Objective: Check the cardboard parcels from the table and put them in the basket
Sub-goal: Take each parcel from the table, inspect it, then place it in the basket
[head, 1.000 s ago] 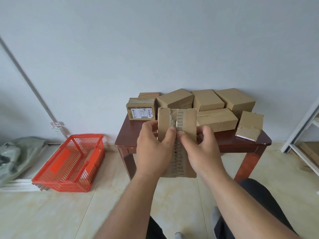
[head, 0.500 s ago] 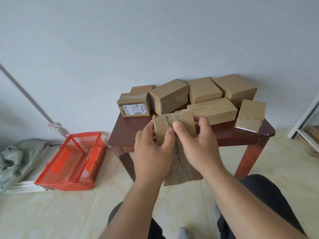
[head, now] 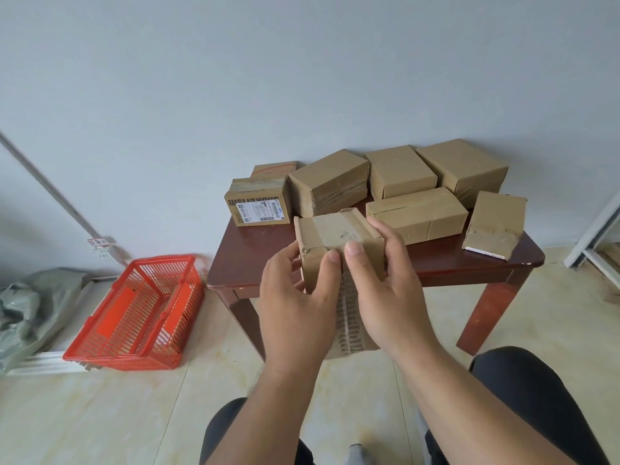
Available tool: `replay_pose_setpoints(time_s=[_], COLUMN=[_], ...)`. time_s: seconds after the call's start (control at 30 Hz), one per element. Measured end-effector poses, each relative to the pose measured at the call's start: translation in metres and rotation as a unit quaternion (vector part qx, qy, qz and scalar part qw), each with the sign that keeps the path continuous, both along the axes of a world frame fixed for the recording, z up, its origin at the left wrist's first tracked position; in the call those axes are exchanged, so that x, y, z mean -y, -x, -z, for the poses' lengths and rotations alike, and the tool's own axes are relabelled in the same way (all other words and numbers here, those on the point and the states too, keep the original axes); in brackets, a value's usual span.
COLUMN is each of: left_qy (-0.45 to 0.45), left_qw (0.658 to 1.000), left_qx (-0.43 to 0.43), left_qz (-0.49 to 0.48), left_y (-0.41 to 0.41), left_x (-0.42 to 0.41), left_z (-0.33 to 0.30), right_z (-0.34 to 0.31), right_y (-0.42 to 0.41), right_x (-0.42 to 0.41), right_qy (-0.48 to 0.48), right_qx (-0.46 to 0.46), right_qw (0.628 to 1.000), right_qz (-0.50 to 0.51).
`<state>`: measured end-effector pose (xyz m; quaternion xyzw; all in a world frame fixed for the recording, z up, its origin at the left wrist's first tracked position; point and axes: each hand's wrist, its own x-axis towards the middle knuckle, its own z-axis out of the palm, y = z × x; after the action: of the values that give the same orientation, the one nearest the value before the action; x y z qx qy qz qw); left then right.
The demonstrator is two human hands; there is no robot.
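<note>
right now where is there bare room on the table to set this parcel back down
Bare wood shows on the table at its front left, before the labelled parcel. The back and right are crowded with parcels; the torn parcel fills the front right corner.

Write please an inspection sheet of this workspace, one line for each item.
Surface: dark red wooden table against the wall.
Job's things: held parcel; seven more parcels on the table, one a labelled parcel; red basket on the floor, nothing seen inside.
Clutter: grey-green bag on the floor.
Fingers: left hand and right hand both grip the held parcel.
Cables: nothing seen.
Surroundings: grey wall, tiled floor.
</note>
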<state>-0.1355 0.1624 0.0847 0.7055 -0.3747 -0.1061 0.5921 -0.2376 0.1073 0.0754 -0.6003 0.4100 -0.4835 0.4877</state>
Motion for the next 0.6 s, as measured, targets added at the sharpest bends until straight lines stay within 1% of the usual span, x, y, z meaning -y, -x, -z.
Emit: replay_pose_setpoints(time_s=[0.13,0.3,0.43,0.53,0.6], left_qy=[-0.008,-0.024,-0.019,-0.012,-0.013], left_qw=[0.999,0.992,0.982,0.985,0.987], left_qx=[-0.049,-0.108,-0.173,-0.16,-0.146], left_qz=[0.015,0.062,0.074,0.067,0.067], left_y=[0.0019,0.0005,0.0017,0.0031,0.006], left_x=[-0.0007,0.0012,0.0008,0.0018,0.0018], left_z=[0.0031,0.0022,0.0039,0.0071,0.0083], right_z=[-0.0014,0.0058,0.0022,0.0002,-0.0003], right_y=[-0.005,-0.0079,-0.0037,-0.0007,-0.0004], right_x=[0.0032,-0.0026,-0.003,-0.0021,0.0008], right_qy=[-0.01,-0.013,-0.023,-0.06,-0.066], right_qx=[-0.002,-0.018,0.014,0.02,0.013], right_qw=[1.0,1.0,0.999,0.997,0.997], right_qz=[-0.008,-0.001,-0.022,-0.047,-0.044])
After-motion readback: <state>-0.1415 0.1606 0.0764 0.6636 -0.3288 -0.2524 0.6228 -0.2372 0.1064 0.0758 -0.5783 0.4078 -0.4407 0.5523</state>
